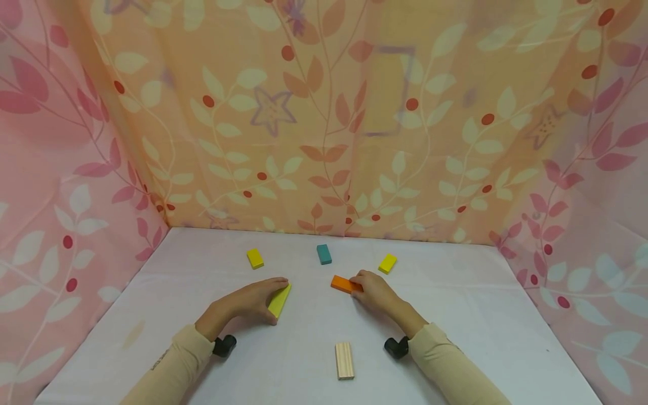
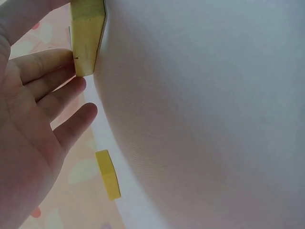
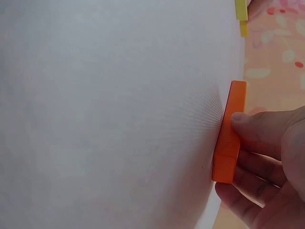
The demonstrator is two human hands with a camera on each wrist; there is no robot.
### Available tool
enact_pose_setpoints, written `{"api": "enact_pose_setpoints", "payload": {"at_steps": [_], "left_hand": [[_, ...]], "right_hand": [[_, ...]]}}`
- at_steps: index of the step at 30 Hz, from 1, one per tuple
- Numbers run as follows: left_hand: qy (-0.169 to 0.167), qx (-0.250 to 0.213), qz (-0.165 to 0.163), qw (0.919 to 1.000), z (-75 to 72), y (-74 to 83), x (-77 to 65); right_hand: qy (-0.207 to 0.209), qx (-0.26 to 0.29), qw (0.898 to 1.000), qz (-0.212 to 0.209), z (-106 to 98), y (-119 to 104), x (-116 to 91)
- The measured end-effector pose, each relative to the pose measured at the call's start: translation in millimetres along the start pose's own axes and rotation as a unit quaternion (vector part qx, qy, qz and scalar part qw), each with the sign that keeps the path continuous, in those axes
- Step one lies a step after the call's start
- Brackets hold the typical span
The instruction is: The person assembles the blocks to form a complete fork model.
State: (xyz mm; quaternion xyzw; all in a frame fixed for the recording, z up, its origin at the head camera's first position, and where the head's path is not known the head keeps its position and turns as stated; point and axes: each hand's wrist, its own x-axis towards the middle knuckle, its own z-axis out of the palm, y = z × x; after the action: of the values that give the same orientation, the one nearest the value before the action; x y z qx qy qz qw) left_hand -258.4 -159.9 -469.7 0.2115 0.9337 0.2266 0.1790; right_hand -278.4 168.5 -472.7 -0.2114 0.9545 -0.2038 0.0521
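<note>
In the head view my left hand (image 1: 255, 299) grips a yellow-green triangular block (image 1: 279, 302) by its two ends, thumb at the near end and fingertips at the far one. The left wrist view shows that block (image 2: 87, 40) against the fingertips, close over the white cloth. My right hand (image 1: 376, 291) pinches an orange rectangular block (image 1: 343, 283) near its right end. Thumb on one side and fingers on the other hold the orange block (image 3: 230, 136) in the right wrist view, its lower edge right at the cloth. Part of it is hidden behind the fingers in the head view.
Beyond the hands lie a yellow block (image 1: 255, 259) at left, a teal block (image 1: 324, 254) in the middle and another yellow block (image 1: 387, 264) at right. A plain wooden block (image 1: 344, 360) lies nearer, between the forearms. Patterned curtains (image 1: 324, 140) enclose the table (image 1: 430, 259).
</note>
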Motion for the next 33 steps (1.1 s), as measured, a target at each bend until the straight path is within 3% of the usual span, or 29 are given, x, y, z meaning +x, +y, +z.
{"api": "enact_pose_setpoints", "payload": {"at_steps": [18,33], "left_hand": [[0.015,-0.008,0.02,0.9996,1.8,0.0,1.0],[0.046,-0.019,0.029,0.9984,9.7,23.2,14.1]], "right_hand": [[-0.001,-0.002,1.0,0.014,0,0,1],[0.001,-0.006,1.0,0.008,0,1,1]]}}
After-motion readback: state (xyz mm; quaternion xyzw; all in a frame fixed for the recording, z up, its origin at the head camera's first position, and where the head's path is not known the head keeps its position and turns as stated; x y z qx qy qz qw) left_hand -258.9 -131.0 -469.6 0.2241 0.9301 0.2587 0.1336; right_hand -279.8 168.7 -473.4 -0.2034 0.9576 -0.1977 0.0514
